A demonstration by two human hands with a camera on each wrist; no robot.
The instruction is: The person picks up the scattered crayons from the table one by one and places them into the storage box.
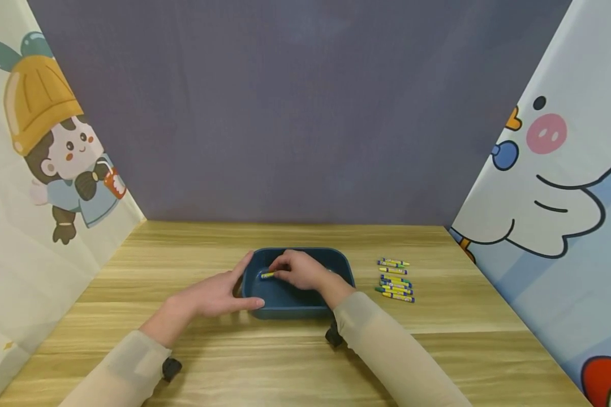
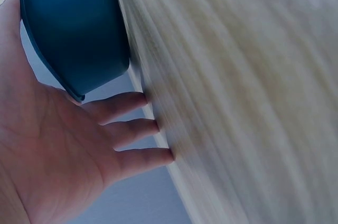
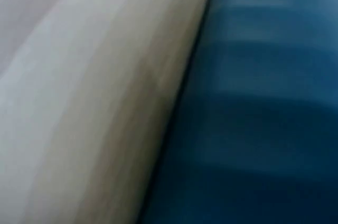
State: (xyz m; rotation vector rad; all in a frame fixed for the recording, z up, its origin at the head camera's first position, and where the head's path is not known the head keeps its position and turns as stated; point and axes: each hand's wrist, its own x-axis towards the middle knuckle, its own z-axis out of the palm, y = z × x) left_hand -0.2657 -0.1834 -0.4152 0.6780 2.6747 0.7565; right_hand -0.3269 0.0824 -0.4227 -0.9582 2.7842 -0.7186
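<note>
A dark blue rectangular tray point(image 1: 297, 312) sits on the table. My right hand point(image 1: 304, 271) reaches down inside it and pinches a yellow crayon point(image 1: 267, 275) between thumb and fingertips, close over the tray's floor. At the tray's left end, my left hand point(image 1: 215, 294) touches the rim with spread fingers, its thumb lying along the near left corner. In the left wrist view, three fairly straight fingers point(image 2: 140, 158) extend beside the tray's outer wall point(image 2: 79, 28), their tips at the tabletop. The right wrist view shows only the tray wall point(image 3: 248, 134) and tabletop, without the hand.
To the right of the tray, several yellow-and-blue crayons point(image 1: 398, 297) lie in a loose column on the wood-grain table point(image 1: 234, 362). A grey panel point(image 1: 305, 113) rises behind the table, and printed cartoon sheets point(image 1: 10, 226) flank both sides.
</note>
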